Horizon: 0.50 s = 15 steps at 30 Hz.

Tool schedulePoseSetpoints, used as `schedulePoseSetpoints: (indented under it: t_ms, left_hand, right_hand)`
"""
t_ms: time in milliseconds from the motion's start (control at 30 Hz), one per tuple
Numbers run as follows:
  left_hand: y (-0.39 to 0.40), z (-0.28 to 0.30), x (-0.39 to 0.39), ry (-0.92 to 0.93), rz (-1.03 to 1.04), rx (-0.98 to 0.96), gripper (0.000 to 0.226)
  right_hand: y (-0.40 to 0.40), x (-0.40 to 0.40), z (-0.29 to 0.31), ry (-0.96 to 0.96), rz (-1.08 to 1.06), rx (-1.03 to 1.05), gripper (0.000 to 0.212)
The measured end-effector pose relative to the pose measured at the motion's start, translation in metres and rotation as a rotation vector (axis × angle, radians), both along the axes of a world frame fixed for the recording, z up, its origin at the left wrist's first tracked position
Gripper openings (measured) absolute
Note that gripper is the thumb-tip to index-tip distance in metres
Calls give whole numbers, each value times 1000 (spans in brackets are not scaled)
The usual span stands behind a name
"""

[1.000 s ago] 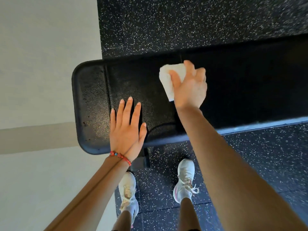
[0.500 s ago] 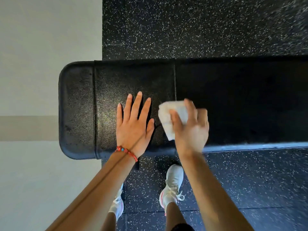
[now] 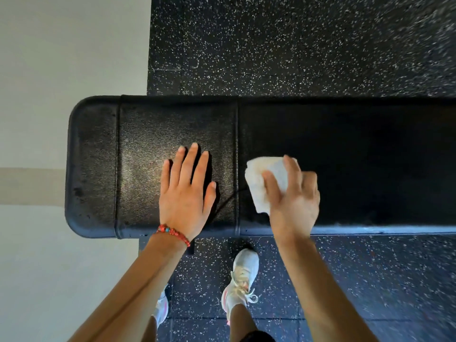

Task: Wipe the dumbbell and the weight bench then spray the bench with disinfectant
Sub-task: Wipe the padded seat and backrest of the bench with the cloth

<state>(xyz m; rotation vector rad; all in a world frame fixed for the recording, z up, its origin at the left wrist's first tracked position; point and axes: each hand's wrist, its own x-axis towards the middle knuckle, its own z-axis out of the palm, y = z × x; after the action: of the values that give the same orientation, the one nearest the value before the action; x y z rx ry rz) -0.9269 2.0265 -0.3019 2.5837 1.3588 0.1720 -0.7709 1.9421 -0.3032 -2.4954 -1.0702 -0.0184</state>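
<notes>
White cloth (image 3: 265, 181) sits folded under the right hand's (image 3: 292, 208) fingers (image 3: 291, 169), which curl over it to press it against the bench surface (image 3: 370, 156) for wiping. Beside the cloth, the left hand (image 3: 186, 193) lies flat, fingers straight, probably bracing.

A black padded weight bench (image 3: 153, 134) is running left to right across the scene, its rounded end lying at the left. Two seams are crossing its pad. The left hand (image 3: 186, 193) is resting flat on the pad between the seams, and just right of the second seam the right hand (image 3: 293, 201) is pressing a folded white cloth (image 3: 265, 178) onto the surface. The bench is standing on speckled black rubber flooring (image 3: 296, 45), where two white sneakers (image 3: 243, 277) are planted at its near side.
</notes>
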Motion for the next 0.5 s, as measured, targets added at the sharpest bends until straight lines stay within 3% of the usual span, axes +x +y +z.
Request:
schedulePoseSetpoints:
  t_ms: [200, 300, 500]
  left_hand:
    - [-11, -4, 29, 20, -15, -10, 54]
    - [-13, -9, 28, 37, -11, -1, 55]
    - [-13, -8, 28, 37, -19, 17, 55]
  right_hand:
    - [67, 31, 6, 110, 17, -28, 44]
    - [98, 45, 3, 63, 34, -46, 46]
    - [60, 32, -6, 0, 4, 71, 45]
